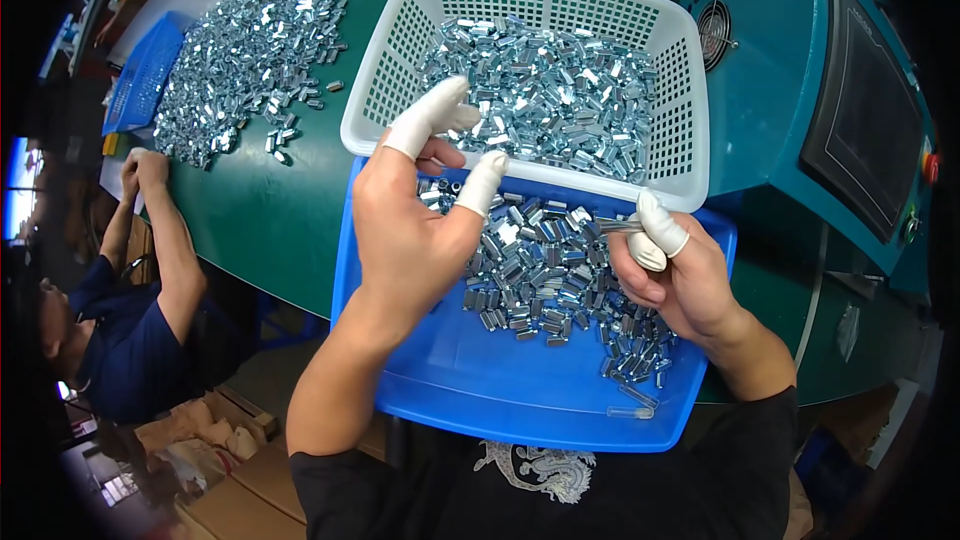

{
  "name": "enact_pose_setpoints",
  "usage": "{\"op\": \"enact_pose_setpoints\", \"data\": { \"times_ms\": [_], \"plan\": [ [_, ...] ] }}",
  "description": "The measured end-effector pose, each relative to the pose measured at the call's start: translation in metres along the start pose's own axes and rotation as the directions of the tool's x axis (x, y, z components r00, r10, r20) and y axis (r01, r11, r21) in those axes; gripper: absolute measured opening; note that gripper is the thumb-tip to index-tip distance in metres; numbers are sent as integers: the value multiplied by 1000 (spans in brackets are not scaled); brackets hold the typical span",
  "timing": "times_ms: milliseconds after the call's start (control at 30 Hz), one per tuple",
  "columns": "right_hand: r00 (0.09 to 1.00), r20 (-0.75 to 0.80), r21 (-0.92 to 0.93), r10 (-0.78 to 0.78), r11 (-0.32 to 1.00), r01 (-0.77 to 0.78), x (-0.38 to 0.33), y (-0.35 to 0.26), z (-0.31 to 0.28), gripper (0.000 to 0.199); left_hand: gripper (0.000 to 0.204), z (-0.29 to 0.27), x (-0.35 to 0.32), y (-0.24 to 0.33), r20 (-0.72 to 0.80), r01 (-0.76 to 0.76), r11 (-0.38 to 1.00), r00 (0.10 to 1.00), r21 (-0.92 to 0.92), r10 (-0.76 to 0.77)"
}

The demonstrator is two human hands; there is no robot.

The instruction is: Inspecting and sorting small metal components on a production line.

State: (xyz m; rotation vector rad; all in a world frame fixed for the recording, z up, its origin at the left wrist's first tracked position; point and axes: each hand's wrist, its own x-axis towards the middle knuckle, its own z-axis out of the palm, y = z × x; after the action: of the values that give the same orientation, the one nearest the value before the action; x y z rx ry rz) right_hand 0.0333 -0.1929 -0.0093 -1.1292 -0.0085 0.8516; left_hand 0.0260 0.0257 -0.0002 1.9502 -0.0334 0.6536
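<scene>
A dark rectangular screen (862,125) is sitting in the teal machine housing, well right of the fingers (660,225). Brown cardboard boxes (245,485) are lying on the floor, below-left of them.

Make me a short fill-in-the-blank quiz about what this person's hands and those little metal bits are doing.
1. The white basket rests partly on a ____ tray.
2. The right hand pinches a small ____ part.
3. The fingertips of the left hand wear ____ covers.

Missing words: blue; metal; white
</scene>
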Motion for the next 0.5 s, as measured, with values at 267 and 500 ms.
{"op": "enact_pose_setpoints", "data": {
  "times_ms": [267,500],
  "plan": [
    [1000,-17,-46,-13,999,12,-3,0,0,49,20,-30,-16,-7,551,-169,804,804,571,-222],
    [1000,-6,-111,-30,993,29,-4,-4,4,54,20,-29,-12,-13,590,-187,815,777,549,-219]
  ]
}}
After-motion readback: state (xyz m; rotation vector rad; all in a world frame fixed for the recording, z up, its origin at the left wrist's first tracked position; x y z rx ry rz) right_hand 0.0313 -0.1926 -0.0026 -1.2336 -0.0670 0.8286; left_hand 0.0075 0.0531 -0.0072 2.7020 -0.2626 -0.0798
